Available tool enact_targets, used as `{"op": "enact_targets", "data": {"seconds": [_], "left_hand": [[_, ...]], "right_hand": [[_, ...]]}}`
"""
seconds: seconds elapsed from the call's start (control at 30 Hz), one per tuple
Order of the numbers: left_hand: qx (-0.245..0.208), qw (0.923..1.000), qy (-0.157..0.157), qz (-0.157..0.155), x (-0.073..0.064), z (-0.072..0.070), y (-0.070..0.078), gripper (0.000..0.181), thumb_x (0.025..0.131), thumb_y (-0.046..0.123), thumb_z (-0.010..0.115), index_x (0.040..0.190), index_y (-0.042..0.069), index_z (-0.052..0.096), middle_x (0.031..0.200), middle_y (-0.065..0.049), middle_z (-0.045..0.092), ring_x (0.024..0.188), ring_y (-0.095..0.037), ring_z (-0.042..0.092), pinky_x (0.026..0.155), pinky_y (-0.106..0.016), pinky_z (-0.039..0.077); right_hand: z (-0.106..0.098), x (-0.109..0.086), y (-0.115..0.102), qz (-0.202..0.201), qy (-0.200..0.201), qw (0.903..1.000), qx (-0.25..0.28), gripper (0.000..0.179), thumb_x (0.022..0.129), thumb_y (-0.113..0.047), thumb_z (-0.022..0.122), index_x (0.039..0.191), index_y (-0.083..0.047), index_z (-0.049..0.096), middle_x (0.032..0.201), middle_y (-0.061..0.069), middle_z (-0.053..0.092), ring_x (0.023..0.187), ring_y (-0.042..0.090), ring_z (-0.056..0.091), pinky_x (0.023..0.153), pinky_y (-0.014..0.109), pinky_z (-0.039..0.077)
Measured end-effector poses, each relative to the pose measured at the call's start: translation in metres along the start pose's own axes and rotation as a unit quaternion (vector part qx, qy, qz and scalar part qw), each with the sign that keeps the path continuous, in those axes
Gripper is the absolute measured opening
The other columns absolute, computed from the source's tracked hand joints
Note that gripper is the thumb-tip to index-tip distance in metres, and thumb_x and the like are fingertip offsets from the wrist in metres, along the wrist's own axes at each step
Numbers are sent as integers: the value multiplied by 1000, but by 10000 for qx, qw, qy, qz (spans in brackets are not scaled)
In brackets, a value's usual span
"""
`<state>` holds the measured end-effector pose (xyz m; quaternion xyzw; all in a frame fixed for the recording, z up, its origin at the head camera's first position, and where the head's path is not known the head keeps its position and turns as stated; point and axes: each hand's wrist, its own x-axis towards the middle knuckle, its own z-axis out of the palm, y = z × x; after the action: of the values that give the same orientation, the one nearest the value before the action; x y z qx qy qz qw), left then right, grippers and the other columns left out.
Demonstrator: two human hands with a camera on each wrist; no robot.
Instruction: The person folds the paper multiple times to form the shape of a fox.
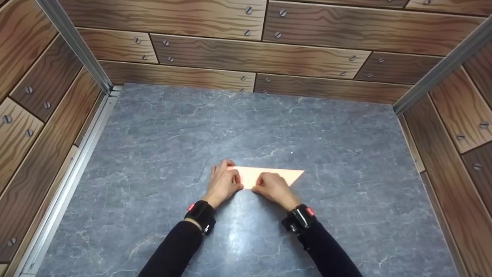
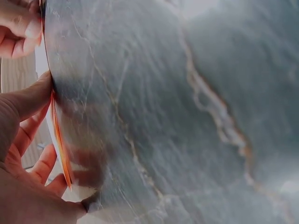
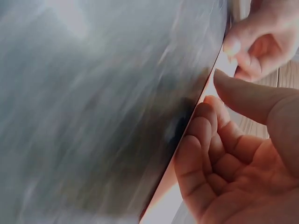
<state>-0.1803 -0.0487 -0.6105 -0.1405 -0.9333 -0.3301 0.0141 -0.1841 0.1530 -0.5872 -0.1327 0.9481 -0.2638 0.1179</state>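
A pale orange sheet of folded paper (image 1: pixel 250 177) lies on the grey marbled surface, with a pointed corner at its right end. My left hand (image 1: pixel 223 181) holds its left part, thumb at the near edge and some fingers reaching over the left end. In the left wrist view, layered orange edges of the paper (image 2: pixel 60 140) show beside the fingers. My right hand (image 1: pixel 273 187) grips the near edge right of the middle, its fingers curled and its thumb (image 3: pixel 229 86) at the edge. Both hands cover parts of the sheet.
The grey marbled surface (image 1: pixel 161 127) spreads around the hands. Wood-plank-patterned walls (image 1: pixel 215 50) stand at the back, left and right, with metal posts (image 1: pixel 77 42) at the back corners. Each wrist wears a black strapped device (image 1: pixel 200 216).
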Motion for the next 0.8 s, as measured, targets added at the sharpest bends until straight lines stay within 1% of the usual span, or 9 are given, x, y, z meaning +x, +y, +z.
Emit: {"op": "enact_targets", "data": {"seconds": [0.1, 0.17, 0.27, 0.4, 0.53, 0.67, 0.8], "left_hand": [[13, 10000, -30, 63, 1, 1, 0, 26, 75, 19, 91, 71, 11, 67, 126, -16, 57, 120, -38, 53, 106, -57, 37], [51, 9999, -40, 86, 1, 2, 0, 26, 74, 19, 91, 71, 11, 66, 126, -17, 57, 120, -38, 53, 105, -56, 38], [91, 9999, -14, 73, 1, 2, -1, 26, 74, 18, 92, 71, 11, 66, 126, -17, 57, 119, -38, 54, 104, -55, 38], [91, 9999, 18, 75, 0, 1, -2, 27, 74, 18, 92, 71, 11, 66, 126, -16, 56, 118, -39, 54, 104, -54, 38], [52, 9999, 16, 138, 0, 0, -2, 27, 75, 19, 91, 71, 11, 66, 126, -17, 57, 119, -39, 55, 105, -57, 37], [64, 9998, 24, 168, -1, 0, -3, 27, 76, 19, 91, 71, 11, 66, 126, -17, 57, 119, -39, 55, 104, -56, 38], [55, 9999, -3, 123, 0, -1, -3, 28, 77, 21, 91, 71, 13, 65, 127, -16, 57, 119, -39, 54, 104, -55, 37]], "right_hand": [[5, 3, -8, 70, -17, 10000, -62, 27, 85, -27, 85, 71, -14, 66, 66, -7, 59, 60, 13, 52, 59, 35, 45], [7, 6, -12, 198, -53, 9997, -125, 30, 84, -30, 86, 68, -14, 65, 63, -8, 57, 58, 12, 50, 56, 33, 42], [8, 9, -15, 359, -138, 9991, -165, 32, 83, -30, 86, 64, -15, 65, 60, -8, 54, 55, 12, 48, 53, 31, 38], [5, 11, -15, 450, -318, 9984, -85, 32, 83, -27, 86, 62, -13, 66, 58, -8, 53, 54, 12, 47, 52, 29, 36], [-2, 10, -9, 500, -427, 9978, -101, 30, 83, -24, 85, 62, -13, 68, 57, -9, 53, 54, 12, 47, 53, 28, 36], [-9, 5, 5, 507, -345, 9980, -129, 28, 82, -22, 85, 62, -13, 68, 57, -10, 53, 55, 11, 47, 54, 29, 37], [-16, -2, 23, 476, -238, 9986, -22, 28, 82, -21, 85, 63, -12, 66, 58, -9, 51, 55, 11, 45, 53, 28, 37]]}}
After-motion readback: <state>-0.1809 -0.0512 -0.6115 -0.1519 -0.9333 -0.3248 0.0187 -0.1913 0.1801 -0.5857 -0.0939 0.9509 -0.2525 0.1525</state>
